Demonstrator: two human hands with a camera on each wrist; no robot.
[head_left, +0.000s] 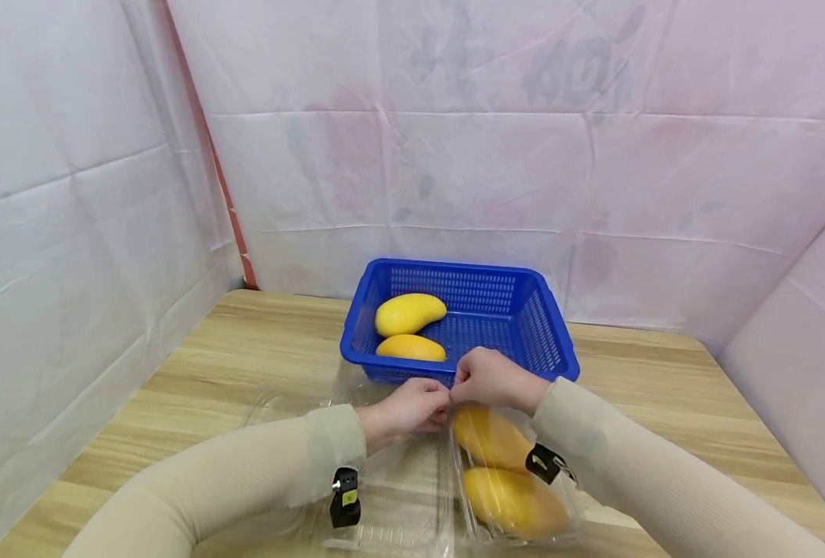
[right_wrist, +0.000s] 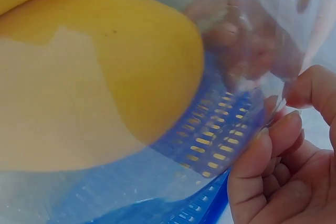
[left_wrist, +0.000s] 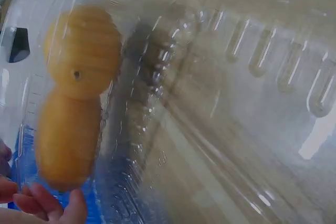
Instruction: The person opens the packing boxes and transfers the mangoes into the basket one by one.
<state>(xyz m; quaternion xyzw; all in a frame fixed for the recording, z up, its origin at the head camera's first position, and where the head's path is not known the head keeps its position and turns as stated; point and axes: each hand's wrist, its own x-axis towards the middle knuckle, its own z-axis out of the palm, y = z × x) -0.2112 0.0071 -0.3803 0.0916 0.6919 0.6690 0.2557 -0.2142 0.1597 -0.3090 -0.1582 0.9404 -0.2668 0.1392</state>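
hands at the clamshell's far edge

wooden table (head_left: 196,372), pale sheets behind. left hand (head_left: 405,411) and right hand (head_left: 492,380) curl their fingers, pinching the far edge of a clear box (head_left: 447,496) holding two mangoes (head_left: 503,473); blue basket (head_left: 544,325) just beyond.

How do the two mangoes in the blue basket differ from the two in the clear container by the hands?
The basket mangoes lie uncovered in the open blue basket, far from the hands. The container mangoes sit in a clear plastic clamshell at the near edge, where the left hand and right hand pinch its rim. All four are yellow.
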